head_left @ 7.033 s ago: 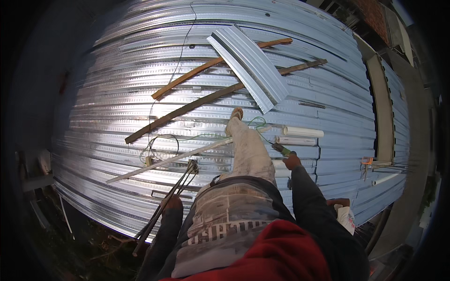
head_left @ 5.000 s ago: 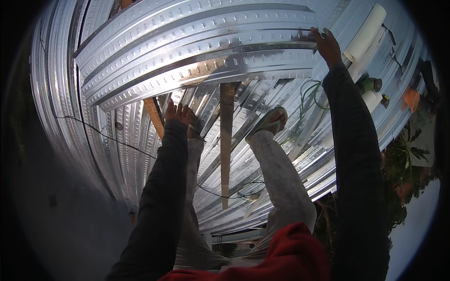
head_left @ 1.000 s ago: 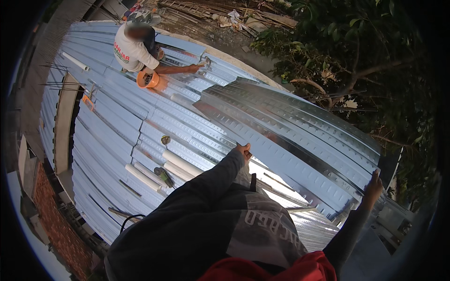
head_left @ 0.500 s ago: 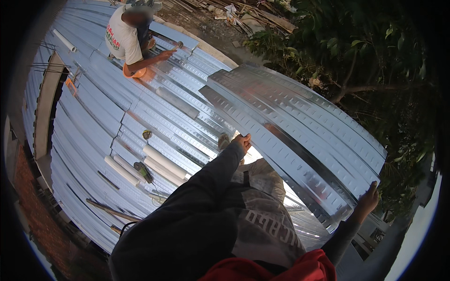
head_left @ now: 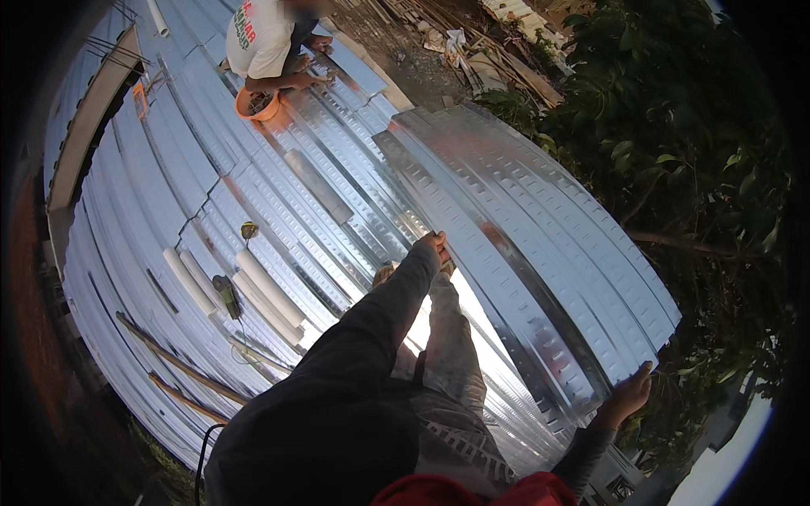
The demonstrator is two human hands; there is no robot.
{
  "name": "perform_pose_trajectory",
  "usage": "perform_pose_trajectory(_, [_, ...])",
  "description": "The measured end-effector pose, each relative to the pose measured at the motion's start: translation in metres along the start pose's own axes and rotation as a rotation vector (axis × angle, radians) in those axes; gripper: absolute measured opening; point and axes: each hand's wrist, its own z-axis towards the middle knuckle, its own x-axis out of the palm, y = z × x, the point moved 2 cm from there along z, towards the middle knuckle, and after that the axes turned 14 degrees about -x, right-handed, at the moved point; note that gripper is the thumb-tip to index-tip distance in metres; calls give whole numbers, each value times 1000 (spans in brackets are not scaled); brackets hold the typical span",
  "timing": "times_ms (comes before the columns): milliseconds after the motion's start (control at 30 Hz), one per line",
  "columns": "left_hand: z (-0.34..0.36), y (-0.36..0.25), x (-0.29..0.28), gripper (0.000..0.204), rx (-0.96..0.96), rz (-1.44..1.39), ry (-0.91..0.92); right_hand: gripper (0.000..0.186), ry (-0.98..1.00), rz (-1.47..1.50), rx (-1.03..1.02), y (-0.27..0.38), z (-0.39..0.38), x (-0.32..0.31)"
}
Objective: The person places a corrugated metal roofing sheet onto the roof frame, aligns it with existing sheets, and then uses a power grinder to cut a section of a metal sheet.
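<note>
A long ribbed metal decking sheet [head_left: 540,228], silvery with rows of small embossed dashes, is held up in front of me, slanting from upper left to lower right. My left hand [head_left: 436,246] is closed on its near long edge. At the lower right corner, my right hand [head_left: 627,395] grips the short end, fingers partly hidden at the edge. Below the sheet lies a deck of similar ribbed panels [head_left: 278,202], where I stand with one leg showing.
A co-worker [head_left: 268,46] crouches at the far left beside an orange bucket [head_left: 256,104]. White pipes [head_left: 268,291], a green-black power tool [head_left: 225,295], a tape measure [head_left: 248,229] and wooden strips [head_left: 181,356] lie on the deck. Trees [head_left: 666,152] stand on the right.
My view has shifted. The right hand and its end of the sheet sit lower and further left in view; both hands keep their grip. The co-worker's arm has drawn lower.
</note>
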Motion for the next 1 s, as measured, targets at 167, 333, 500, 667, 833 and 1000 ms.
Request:
perform_pose_trajectory(167, [79,-88,15,18,137,-157,-30,55,-24,244,308,69,12,146])
perform_pose_trajectory(333, [205,-200,-4,16,283,-162,-104,53,-2,537,394,56,9,348])
perform_pose_trajectory(500, [329,-282,-29,17,413,-157,-68,47,25,631,349,40,-9,532])
perform_pose_trajectory(667, [414,-306,-48,13,444,-67,-139,43,99,605,266,-4,-38,657])
perform_pose_trajectory(833, [487,-325,-82,17,461,31,-74,52,-22,702,294,-77,-89,761])
perform_pose_trajectory(1000, [524,-338,-114,21,461,88,-116,54,-99,714,262,-147,-131,846])
